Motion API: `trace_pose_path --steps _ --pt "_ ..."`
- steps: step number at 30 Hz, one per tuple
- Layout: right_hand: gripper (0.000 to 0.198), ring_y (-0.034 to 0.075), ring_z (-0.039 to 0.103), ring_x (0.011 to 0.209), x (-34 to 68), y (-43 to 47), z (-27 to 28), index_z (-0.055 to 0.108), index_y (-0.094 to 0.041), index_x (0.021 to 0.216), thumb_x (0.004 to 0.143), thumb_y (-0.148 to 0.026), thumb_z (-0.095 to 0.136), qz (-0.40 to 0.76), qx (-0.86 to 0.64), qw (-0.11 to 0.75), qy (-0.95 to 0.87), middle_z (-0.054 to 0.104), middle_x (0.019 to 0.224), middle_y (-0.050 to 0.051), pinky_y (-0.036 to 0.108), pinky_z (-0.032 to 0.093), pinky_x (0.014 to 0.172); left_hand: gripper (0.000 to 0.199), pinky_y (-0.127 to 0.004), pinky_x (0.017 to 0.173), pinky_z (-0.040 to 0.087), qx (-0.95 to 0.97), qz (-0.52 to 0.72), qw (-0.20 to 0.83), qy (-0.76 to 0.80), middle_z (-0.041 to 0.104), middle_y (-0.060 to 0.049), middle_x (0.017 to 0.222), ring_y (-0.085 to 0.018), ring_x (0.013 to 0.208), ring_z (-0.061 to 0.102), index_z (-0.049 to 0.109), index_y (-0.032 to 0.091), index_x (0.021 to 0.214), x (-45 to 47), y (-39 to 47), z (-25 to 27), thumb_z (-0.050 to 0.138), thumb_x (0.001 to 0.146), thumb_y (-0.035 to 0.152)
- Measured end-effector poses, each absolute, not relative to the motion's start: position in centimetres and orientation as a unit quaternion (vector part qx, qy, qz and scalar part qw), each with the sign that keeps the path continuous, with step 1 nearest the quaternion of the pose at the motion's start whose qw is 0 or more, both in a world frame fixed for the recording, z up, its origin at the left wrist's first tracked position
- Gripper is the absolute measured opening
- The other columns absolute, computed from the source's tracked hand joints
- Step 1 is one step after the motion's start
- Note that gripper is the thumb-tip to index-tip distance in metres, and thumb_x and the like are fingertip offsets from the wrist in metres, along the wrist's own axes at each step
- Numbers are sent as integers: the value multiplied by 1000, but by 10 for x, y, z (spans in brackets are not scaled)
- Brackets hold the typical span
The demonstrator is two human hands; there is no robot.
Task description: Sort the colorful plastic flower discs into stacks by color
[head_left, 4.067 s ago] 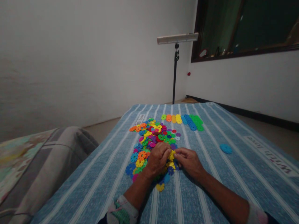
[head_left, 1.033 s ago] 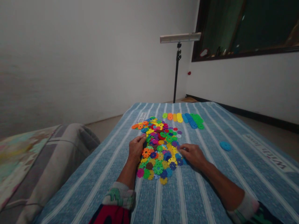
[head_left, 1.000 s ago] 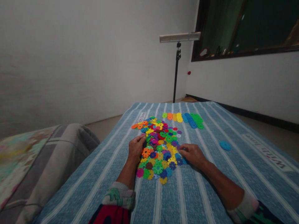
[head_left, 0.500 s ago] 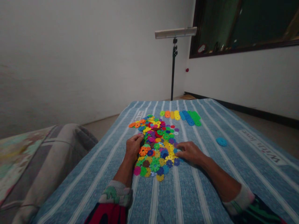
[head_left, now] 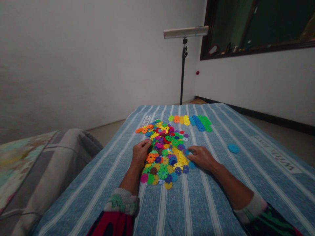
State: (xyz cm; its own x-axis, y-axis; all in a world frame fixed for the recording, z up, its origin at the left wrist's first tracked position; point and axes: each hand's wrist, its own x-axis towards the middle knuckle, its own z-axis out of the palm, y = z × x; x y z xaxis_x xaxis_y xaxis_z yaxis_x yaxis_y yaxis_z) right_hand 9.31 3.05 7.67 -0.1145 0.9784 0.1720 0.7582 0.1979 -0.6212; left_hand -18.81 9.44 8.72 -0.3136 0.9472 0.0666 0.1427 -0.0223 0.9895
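A heap of colourful flower-shaped plastic discs lies in the middle of the striped cloth. At its left edge is my left hand, closed, with its fingertips together against the discs; whatever they hold is hidden. My right hand rests at the heap's right edge, its thumb and forefinger apart. Close by its thumb, a blue disc lies on the cloth, and bits of blue also show near the forefinger. Farther right, one or more light blue discs lie apart from the heap.
Overlapping discs sorted by colour form rows at the far end, including yellow, dark blue and green. The blue-and-white striped cloth covers the table. A lamp stand rises behind it. Grey fabric lies at left.
My right hand has shifted slightly right and up from the heap's edge, and a blue disc now shows below its thumb. My left hand stays almost where it was.
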Motion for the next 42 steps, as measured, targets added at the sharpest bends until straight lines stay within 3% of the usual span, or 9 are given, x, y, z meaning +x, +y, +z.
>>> trace_pose_path --steps 9,15,20,24,28,31,35,38,42 --pt "30 16 58 67 92 31 78 76 -21 103 79 -27 59 197 -614 257 -720 69 73 0 24 34 61 32 -34 81 53 466 550 364 590 77 -5 87 -24 88 69 79 18 78 -190 93 88 77 57 43" --pt "24 19 64 78 84 29 82 76 -22 93 85 -33 56 155 -639 205 -725 75 85 4 25 32 63 32 -35 83 52 473 550 360 586 78 -6 90 -26 92 69 79 19 78 -191 95 87 78 57 43" --pt "23 21 67 84 80 29 82 76 -24 98 83 -33 60 127 -659 188 -717 77 91 6 26 34 64 34 -33 78 53 479 543 362 587 78 -6 88 -25 88 69 79 19 79 -191 94 89 77 57 45" --pt "28 20 67 82 79 28 83 77 -25 102 80 -27 61 151 -658 231 -700 77 90 5 26 38 67 33 -33 79 53 473 540 360 596 78 -5 88 -25 88 69 79 19 79 -191 93 91 77 57 44" --pt "24 18 64 72 76 28 80 78 -23 87 76 -22 57 234 -631 329 -662 74 77 2 25 40 64 30 -34 81 53 473 541 356 598 78 -4 88 -25 89 69 79 20 77 -190 93 92 77 57 42" --pt "18 16 59 61 73 31 73 75 -20 74 71 -26 58 313 -598 405 -617 68 64 1 24 39 56 31 -34 81 53 470 540 362 597 78 -5 87 -25 88 69 79 20 77 -190 93 91 77 57 43" --pt "20 11 43 42 73 39 67 70 -17 71 65 -36 64 432 -557 477 -524 54 47 -3 24 31 43 32 -35 82 52 468 543 362 597 78 -5 89 -26 89 69 79 20 78 -191 94 89 76 57 43" --pt "24 10 41 39 87 60 75 70 -17 71 64 -40 66 415 -561 511 -502 51 43 -4 24 31 41 29 -36 88 51 478 545 348 594 79 -5 89 -26 93 69 79 20 76 -192 95 88 75 58 42" --pt "24 12 47 41 124 113 95 72 -16 68 64 -39 68 302 -613 503 -529 52 42 -2 24 35 44 27 -35 89 51 482 543 349 593 79 -4 90 -26 95 69 79 20 76 -193 95 88 73 60 41"
